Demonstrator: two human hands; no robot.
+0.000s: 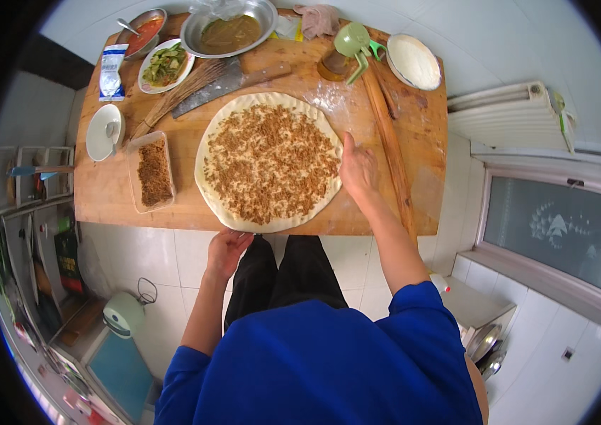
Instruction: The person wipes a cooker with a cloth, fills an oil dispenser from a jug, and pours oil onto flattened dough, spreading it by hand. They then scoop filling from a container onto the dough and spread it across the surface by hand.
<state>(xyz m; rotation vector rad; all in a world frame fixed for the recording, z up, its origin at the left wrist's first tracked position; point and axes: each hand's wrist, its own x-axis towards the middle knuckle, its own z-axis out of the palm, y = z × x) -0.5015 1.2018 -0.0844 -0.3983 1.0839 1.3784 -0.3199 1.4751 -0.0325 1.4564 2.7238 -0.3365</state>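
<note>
A large round sheet of dough (274,159) lies flat on the wooden table, covered with brown crumbly filling except at its pale rim. My left hand (227,251) is at the near edge of the dough by the table's front edge, its fingertips partly hidden under the rim. My right hand (357,166) rests against the dough's right edge, thumb pointing away from me. Left of the dough stands a clear plastic container (172,175) of the same brown filling. A long wooden rolling pin (393,154) lies to the right of my right hand.
Behind the dough lie a cleaver (210,90) and a straw brush (178,95). A white bowl (99,133), a plate of green vegetables (165,66), a metal basin (266,24), an oil jug (335,66) and a bowl of flour (413,61) stand around the wooden table (93,196).
</note>
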